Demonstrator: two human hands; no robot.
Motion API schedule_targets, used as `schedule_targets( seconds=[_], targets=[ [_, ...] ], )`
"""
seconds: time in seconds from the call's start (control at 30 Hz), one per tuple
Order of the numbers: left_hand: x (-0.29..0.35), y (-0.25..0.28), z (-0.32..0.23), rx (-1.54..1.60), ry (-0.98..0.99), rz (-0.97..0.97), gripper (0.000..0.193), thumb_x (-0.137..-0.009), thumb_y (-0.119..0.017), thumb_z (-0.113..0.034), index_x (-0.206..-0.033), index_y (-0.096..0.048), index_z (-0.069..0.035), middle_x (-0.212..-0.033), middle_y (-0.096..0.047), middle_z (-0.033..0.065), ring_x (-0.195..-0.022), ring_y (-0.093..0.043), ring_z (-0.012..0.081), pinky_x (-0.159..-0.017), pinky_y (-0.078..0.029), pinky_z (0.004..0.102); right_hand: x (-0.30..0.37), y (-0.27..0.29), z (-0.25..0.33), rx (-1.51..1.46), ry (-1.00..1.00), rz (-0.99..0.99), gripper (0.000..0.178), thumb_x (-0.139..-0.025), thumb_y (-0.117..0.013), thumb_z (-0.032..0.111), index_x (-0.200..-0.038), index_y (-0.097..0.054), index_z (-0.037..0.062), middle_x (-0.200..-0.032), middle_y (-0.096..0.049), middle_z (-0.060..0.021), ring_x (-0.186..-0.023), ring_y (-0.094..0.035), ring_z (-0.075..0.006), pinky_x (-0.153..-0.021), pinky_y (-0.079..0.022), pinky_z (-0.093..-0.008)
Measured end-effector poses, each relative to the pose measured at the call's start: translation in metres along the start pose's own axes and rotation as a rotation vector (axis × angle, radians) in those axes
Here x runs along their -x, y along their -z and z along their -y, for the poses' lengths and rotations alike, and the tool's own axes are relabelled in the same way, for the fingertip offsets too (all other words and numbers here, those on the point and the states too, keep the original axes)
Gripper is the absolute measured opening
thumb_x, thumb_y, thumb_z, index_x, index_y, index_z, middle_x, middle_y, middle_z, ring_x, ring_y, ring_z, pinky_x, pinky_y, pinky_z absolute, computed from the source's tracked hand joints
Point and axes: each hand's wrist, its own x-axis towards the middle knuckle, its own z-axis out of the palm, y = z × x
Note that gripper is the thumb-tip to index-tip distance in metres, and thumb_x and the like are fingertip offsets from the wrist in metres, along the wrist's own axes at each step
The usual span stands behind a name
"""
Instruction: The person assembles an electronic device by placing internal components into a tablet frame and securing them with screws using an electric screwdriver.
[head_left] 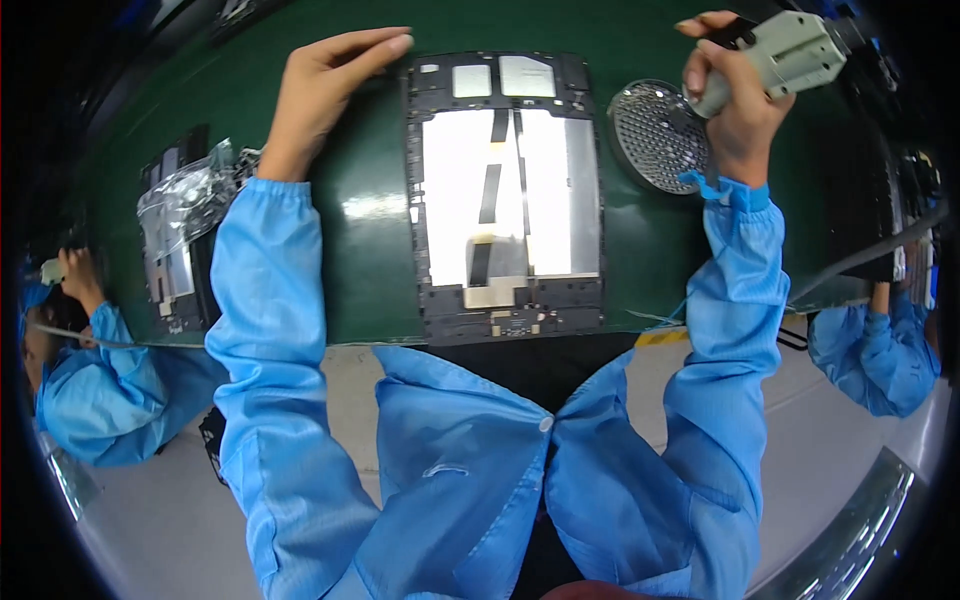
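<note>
Flat on the green bench in front of me lies an opened tablet body (561,200), with a black frame, silver battery panels and dark ribbon strips down its middle. My left hand (325,90) is beside its far left corner, thumb and fingertips pressed together; whatever they may pinch is too small to see. Off the tablet's far right side, my right hand (745,110) is wrapped around a pale grey pistol-shaped electric screwdriver (797,55), raised over the bench. Below that hand sits a round dimpled metal dish (650,135), partly covered by the hand.
On the left, a clear plastic bag (185,210) of small parts rests on another tablet body (172,275). A grey cable (870,250) crosses the right side. Co-workers in blue sit at the left (105,400) and right (870,350). The green bench's (365,300) near edge runs before me.
</note>
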Motion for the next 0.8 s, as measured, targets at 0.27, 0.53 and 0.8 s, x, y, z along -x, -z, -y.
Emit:
schedule_targets(
  seconds=[0.27,0.53,0.8],
  targets=[
    [0.005,0.006,0.002,0.001,-0.001,0.039,0.03,-0.087,-0.079,-0.025,-0.106,-0.075,-0.001,-0.095,-0.074,0.0068,-0.089,-0.067,0.0117,-0.081,-0.051,0.0222,0.002,-0.015,0.004,0.013,-0.007,-0.004,0.027,-0.085,-0.055,0.0,-0.109,-0.063,-0.0106,-0.097,-0.07,-0.0222,-0.056,-0.056,-0.0152,-0.048,-0.044,-0.0273],
    [0.005,-0.007,-0.004,-0.012,0.042,0.01,0.035,-0.086,-0.08,-0.026,-0.103,-0.074,0.003,-0.092,-0.073,0.0085,-0.085,-0.067,0.012,-0.078,-0.051,0.0217,0.004,-0.017,0.006,0.007,-0.016,-0.003,0.027,-0.085,-0.056,0.0,-0.108,-0.063,-0.0107,-0.098,-0.07,-0.0221,-0.057,-0.057,-0.0154,-0.049,-0.044,-0.0274],
    [0.003,-0.006,0.002,0.031,0.01,0.027,0.032,-0.086,-0.079,-0.025,-0.105,-0.076,0.0,-0.093,-0.074,0.0088,-0.087,-0.068,0.0127,-0.078,-0.052,0.0224,0.006,-0.021,0.013,-0.01,-0.007,-0.016,0.028,-0.084,-0.055,0.0,-0.109,-0.062,-0.0109,-0.098,-0.07,-0.0228,-0.057,-0.057,-0.0155,-0.048,-0.044,-0.0276]
  ],
)
